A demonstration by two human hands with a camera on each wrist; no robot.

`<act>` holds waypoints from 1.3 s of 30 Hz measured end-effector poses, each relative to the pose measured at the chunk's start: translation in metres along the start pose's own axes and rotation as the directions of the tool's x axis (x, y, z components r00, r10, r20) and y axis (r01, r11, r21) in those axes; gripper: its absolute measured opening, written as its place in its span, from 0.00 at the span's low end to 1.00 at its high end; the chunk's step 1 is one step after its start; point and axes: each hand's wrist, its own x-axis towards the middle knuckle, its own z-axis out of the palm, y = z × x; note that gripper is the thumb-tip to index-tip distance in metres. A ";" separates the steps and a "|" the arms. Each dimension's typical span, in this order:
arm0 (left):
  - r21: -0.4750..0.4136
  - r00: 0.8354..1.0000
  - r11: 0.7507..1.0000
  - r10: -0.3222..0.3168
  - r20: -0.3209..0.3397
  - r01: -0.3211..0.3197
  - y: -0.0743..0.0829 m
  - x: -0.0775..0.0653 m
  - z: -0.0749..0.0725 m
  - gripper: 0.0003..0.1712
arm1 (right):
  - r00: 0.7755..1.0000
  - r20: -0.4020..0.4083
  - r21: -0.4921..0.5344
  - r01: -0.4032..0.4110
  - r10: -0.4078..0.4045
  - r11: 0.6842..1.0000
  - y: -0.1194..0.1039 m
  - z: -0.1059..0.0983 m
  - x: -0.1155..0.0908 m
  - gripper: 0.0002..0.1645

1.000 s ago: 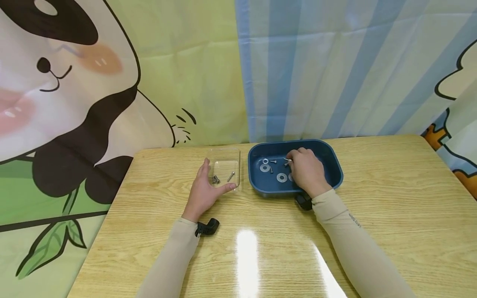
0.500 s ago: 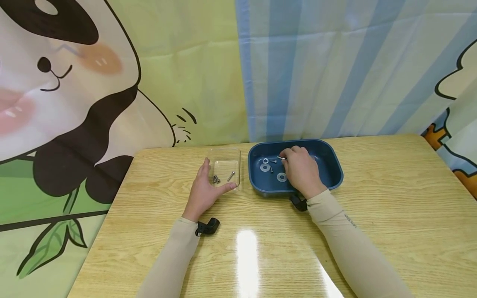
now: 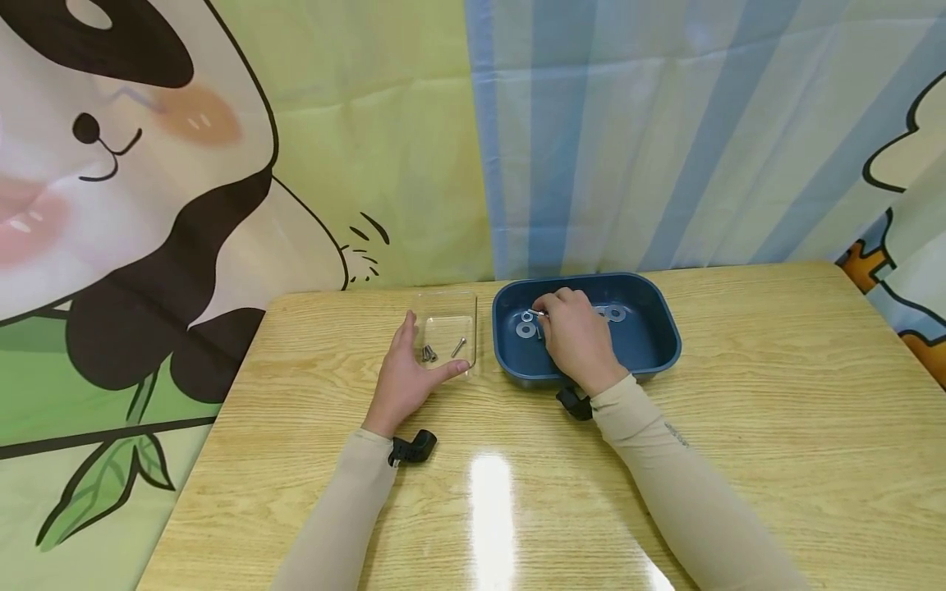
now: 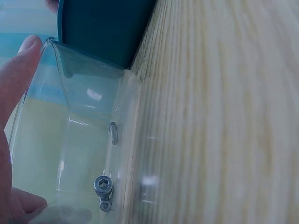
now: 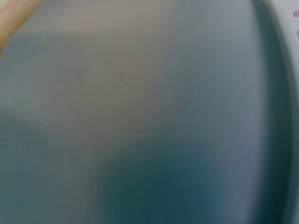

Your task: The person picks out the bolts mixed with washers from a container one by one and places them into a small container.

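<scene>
My left hand (image 3: 405, 379) holds a clear plastic box (image 3: 449, 327), thumb at its near right corner and fingers along its left side. In the left wrist view, socket-head screws (image 4: 103, 186) lie inside the box, and another screw (image 3: 459, 347) lies apart from them. Over the left part of a blue tray (image 3: 641, 341), my right hand (image 3: 582, 341) pinches a small silver screw (image 3: 537, 312) at its fingertips. Washers (image 3: 525, 330) lie in the tray to the left of that hand. The right wrist view is mostly blurred tray, so the fingertips are hidden there.
More washers (image 3: 615, 313) lie in the tray to the right of the right hand. Both containers stand near the back edge of a wooden table (image 3: 769, 394). A printed curtain (image 3: 621, 148) hangs right behind it.
My right hand has moved left inside the blue tray with the screw, uncovering washers on its right. My left hand and the clear box have stayed in place.
</scene>
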 end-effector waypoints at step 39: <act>-0.018 1.000 0.999 -0.028 0.005 0.028 0.001 -0.002 -0.001 0.78 | 0.997 0.024 0.003 0.070 -0.070 0.998 -0.052 0.027 0.008 0.10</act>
